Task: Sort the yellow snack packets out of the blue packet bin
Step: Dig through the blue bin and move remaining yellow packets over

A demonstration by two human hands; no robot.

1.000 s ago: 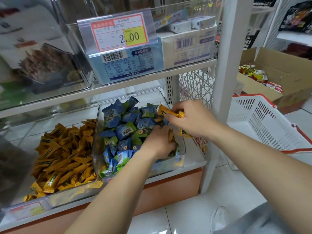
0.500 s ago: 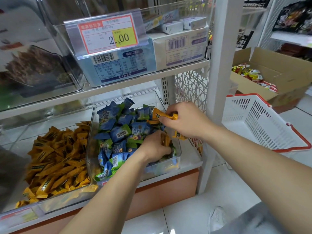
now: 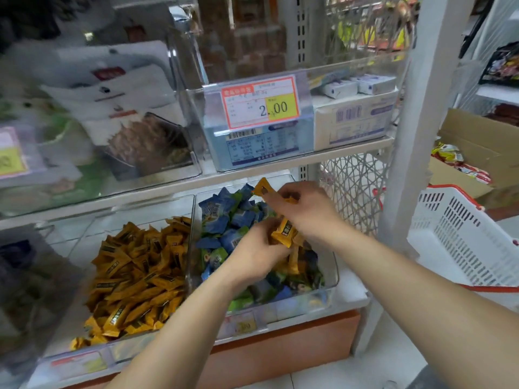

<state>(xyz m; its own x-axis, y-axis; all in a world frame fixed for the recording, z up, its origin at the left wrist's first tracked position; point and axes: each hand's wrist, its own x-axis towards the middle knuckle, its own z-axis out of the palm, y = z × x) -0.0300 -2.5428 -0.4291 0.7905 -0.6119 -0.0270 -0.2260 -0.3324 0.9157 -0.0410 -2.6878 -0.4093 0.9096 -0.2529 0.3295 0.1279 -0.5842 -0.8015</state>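
Observation:
A clear bin (image 3: 334,273) on the lower shelf holds blue and green snack packets (image 3: 224,217). Both hands are over its right half. My right hand (image 3: 304,210) grips several yellow packets (image 3: 262,189), one end sticking out to the upper left. My left hand (image 3: 257,252) is closed on another yellow packet (image 3: 283,234) just below the right hand, and the two hands touch. More yellow packets (image 3: 293,261) lie in the bin under the hands. A clear bin to the left is heaped with yellow packets (image 3: 137,273).
The upper shelf carries a clear bin with a 2.00 price tag (image 3: 259,102) and white boxes (image 3: 351,122). A white shelf post (image 3: 412,141) stands to the right. Beyond it are a white basket with red rim (image 3: 460,237) and a cardboard box (image 3: 477,147) of snacks.
The view has shifted right and down. My left hand has lifted out of the blue packets with a yellow packet and come up against my right hand.

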